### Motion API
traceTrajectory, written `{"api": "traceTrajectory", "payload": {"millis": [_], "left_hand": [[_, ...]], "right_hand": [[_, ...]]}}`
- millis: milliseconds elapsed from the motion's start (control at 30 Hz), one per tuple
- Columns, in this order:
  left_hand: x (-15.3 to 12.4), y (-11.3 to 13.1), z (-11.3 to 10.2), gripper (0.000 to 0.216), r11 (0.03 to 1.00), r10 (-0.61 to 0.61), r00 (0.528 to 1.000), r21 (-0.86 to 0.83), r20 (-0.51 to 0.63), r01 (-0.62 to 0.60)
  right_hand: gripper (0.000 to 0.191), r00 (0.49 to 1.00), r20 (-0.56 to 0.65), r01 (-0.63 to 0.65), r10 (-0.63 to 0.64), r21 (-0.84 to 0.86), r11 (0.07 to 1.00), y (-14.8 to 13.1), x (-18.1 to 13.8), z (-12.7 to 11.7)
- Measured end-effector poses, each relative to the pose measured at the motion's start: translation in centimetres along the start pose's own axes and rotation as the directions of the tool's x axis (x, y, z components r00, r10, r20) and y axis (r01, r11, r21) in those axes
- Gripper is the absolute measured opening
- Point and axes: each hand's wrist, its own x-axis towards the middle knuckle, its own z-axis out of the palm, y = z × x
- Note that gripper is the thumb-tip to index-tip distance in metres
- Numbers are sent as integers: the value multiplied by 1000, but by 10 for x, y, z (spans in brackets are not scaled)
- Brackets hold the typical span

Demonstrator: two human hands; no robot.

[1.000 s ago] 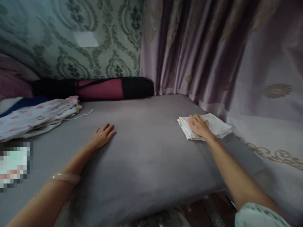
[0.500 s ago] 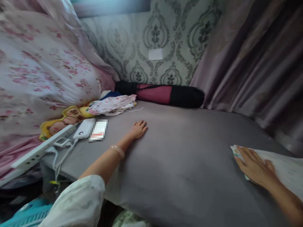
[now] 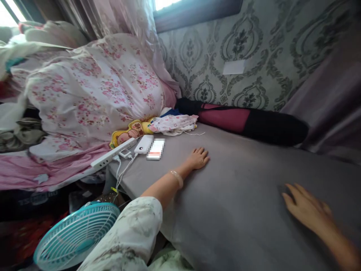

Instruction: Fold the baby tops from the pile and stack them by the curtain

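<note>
My left hand (image 3: 198,158) lies flat and open on the grey mattress (image 3: 239,210), fingers stretched toward the wall, a pale bangle on its wrist. Empty and open, my right hand (image 3: 307,208) hovers just over the mattress at the lower right, fingers spread and slightly blurred. The folded white cloth is out of view. A small pile of pink-patterned clothes (image 3: 175,124) sits beyond my left hand, near the wall.
A black and maroon roll (image 3: 248,120) lies along the patterned wall. A floral bundle of bedding (image 3: 90,90) rises at left. A white power strip (image 3: 113,158), a white power bank (image 3: 143,143) and cables lie at the mattress edge. A teal fan (image 3: 76,235) stands below.
The view has swung left. My right hand has come off the folded white cloth, which has left the view. My left hand stays flat on the mattress.
</note>
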Motion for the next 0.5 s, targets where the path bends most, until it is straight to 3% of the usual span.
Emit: {"api": "traceTrajectory", "payload": {"millis": [67,167,267,333,400,500], "left_hand": [[1,-2,0,55,999,0,1000,-34,-5,-1],[6,-10,0,53,984,8,1000,-180,-2,-8],[15,-26,-3,47,872,-42,999,-486,31,52],[20,-42,-10,40,731,-200,980,-668,-14,140],[21,-64,-19,31,624,-436,894,-750,-103,218],[16,-103,-39,33,604,-609,771,-738,-184,301]], "right_hand": [[64,993,103,53,-52,0,999,-58,10,0],[62,980,151,128,-133,41,991,-132,18,0],[62,972,174,148,-157,61,987,-176,16,5],[62,976,165,136,-141,43,990,-188,13,11],[62,981,143,131,-133,21,991,-191,10,17],[61,983,119,138,-138,5,990,-189,7,22]]}}
